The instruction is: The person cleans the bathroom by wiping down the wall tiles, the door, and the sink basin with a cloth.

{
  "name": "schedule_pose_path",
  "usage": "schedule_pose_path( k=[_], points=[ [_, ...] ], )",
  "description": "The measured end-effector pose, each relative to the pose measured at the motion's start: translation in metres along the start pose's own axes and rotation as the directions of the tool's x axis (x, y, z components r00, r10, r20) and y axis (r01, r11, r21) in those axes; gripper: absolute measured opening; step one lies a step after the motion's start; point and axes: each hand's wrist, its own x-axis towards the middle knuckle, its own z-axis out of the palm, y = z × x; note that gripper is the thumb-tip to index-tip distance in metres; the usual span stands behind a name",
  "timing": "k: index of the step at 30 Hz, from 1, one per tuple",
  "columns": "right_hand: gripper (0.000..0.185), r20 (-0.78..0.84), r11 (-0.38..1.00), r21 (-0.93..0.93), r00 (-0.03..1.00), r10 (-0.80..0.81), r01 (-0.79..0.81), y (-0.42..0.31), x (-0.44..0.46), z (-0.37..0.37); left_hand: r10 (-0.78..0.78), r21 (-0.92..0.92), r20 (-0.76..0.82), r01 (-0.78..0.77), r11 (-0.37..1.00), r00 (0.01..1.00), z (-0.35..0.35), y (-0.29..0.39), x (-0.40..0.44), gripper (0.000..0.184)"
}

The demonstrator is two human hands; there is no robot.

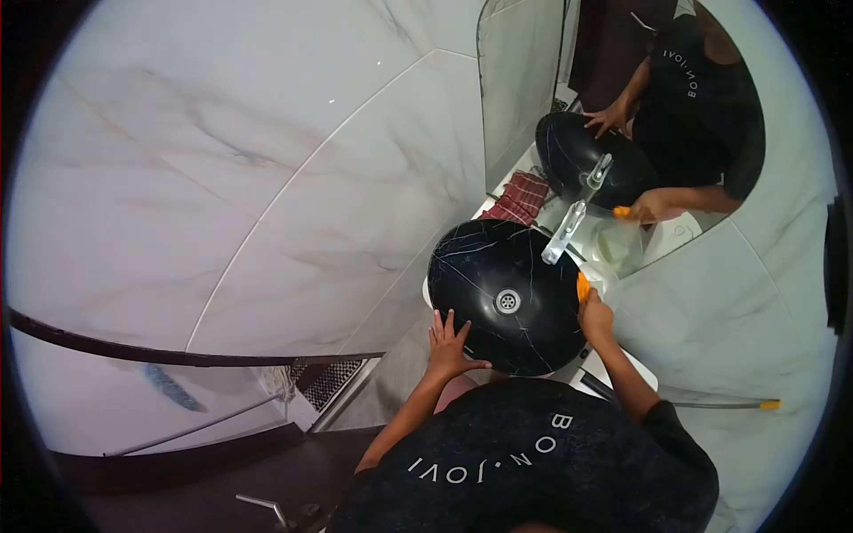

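Cool white light washes evenly over your marbled wall at ten o'clock, with two tiny glare specks near eleven. Toward three, the faucet gleams pale; your black basin is dark but readable, while the shirt around five sinks to near-black. Your lens bows the wall seam (black swallows every corner), and bluish haze softens the rim at nine.

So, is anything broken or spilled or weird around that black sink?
Nothing really stands out. The white lines in the black sink might look like cracks, but they're probably just its marble pattern. I see no spill, and the silvery drain looks fine.
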Motion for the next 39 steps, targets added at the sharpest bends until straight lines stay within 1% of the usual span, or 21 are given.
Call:
schedule_pose_path(
  k=[2,5,9,11,12,13,14,15,17,18,20,21,23,24,25,26,28,29,35,37,39],
  points=[
    [0.032,0.173,0.966,0.165,0.970,0.169,-0.198,0.002,-0.031,-0.017,0.023,0.003,-0.044,-0.023,1.000,0.999,0.002,0.003,0.001,0.101],
    [0.032,0.103,0.936,0.329,0.990,0.100,-0.129,0.011,-0.075,0.005,0.012,0.075,-0.033,-0.009,0.997,0.999,-0.003,0.004,-0.009,0.093],
    [0.031,0.296,0.976,0.188,0.954,0.053,-0.113,0.017,-0.093,-0.015,0.083,0.172,0.058,-0.092,0.981,0.995,0.013,0.014,-0.006,0.082],
    [0.028,0.485,0.962,0.261,0.852,-0.200,0.077,0.010,-0.099,-0.037,0.125,-0.088,0.394,-0.098,0.991,0.911,0.006,0.033,-0.005,0.070],
    [0.024,0.449,0.875,0.484,0.854,-0.261,0.013,0.003,-0.101,-0.040,0.124,-0.089,0.399,-0.096,0.991,0.908,0.005,0.039,-0.002,0.070],
    [0.024,0.454,0.876,0.483,0.853,-0.259,0.008,-0.009,-0.099,-0.046,0.134,-0.332,0.454,0.027,0.943,0.881,0.005,0.044,0.003,0.065],
    [0.024,0.318,0.877,0.470,0.908,-0.272,0.098,-0.025,-0.094,-0.055,0.160,-0.540,0.500,0.163,0.825,0.851,0.006,0.049,0.008,0.061],
    [0.024,0.175,0.876,0.446,0.942,-0.288,0.185,-0.041,-0.090,-0.063,0.156,-0.538,0.504,0.167,0.826,0.849,0.009,0.052,0.011,0.061],
    [0.022,0.099,0.832,0.519,0.953,-0.286,0.196,-0.070,-0.082,-0.073,0.080,-0.826,0.271,0.189,0.530,0.959,0.015,0.051,0.021,0.051],
    [0.020,0.022,0.783,0.585,0.960,-0.279,0.214,-0.082,-0.079,-0.075,0.076,-0.824,0.266,0.186,0.535,0.961,0.009,0.050,0.025,0.051],
    [0.019,-0.073,0.699,0.615,0.909,-0.410,0.365,-0.102,-0.076,-0.067,0.060,-0.969,0.128,0.112,0.222,0.990,-0.007,0.046,0.026,0.050],
    [0.018,-0.170,0.602,0.623,0.837,-0.520,0.500,-0.109,-0.073,-0.060,0.051,-0.968,0.121,0.107,0.225,0.991,-0.015,0.045,0.022,0.050],
    [0.020,-0.197,0.575,0.579,0.783,-0.589,0.578,-0.119,-0.071,-0.047,-0.071,-0.977,0.212,0.213,0.010,0.975,-0.033,0.045,0.011,0.040],
    [0.019,0.028,0.589,0.713,0.825,-0.565,0.380,-0.124,-0.071,-0.046,-0.087,-0.979,0.203,0.205,0.011,0.975,-0.037,0.049,0.005,0.040],
    [0.020,0.257,0.601,0.784,0.801,-0.541,0.154,-0.129,-0.070,-0.044,-0.103,-0.998,-0.001,0.004,0.057,0.995,-0.039,0.054,-0.002,0.038],
    [0.020,0.257,0.596,0.786,0.790,-0.556,0.163,-0.134,-0.067,-0.038,-0.109,-0.975,-0.206,-0.194,0.108,0.973,-0.039,0.056,-0.008,0.037],
    [0.025,0.301,0.053,0.944,0.781,-0.547,-0.327,-0.143,-0.061,-0.028,-0.128,-0.994,-0.106,-0.103,0.032,0.986,-0.040,0.043,-0.013,0.037],
    [0.025,0.300,0.055,0.944,0.776,-0.555,-0.326,-0.145,-0.057,-0.027,-0.125,-0.999,0.006,0.000,-0.049,0.992,-0.040,0.036,-0.015,0.036],
    [0.033,0.335,0.026,0.927,0.794,-0.508,-0.374,-0.149,-0.054,-0.036,-0.199,-0.999,-0.035,-0.029,0.033,0.979,-0.066,0.022,-0.009,0.033],
    [0.035,0.325,0.170,0.945,0.747,-0.580,-0.279,-0.143,-0.057,-0.028,-0.186,-0.999,0.005,0.011,0.034,0.983,-0.072,0.017,-0.008,0.031],
    [0.035,0.370,0.158,0.925,0.723,-0.583,-0.346,-0.138,-0.057,-0.025,-0.172,-0.998,0.046,0.053,0.036,0.984,-0.075,0.012,-0.006,0.028]
  ],
)
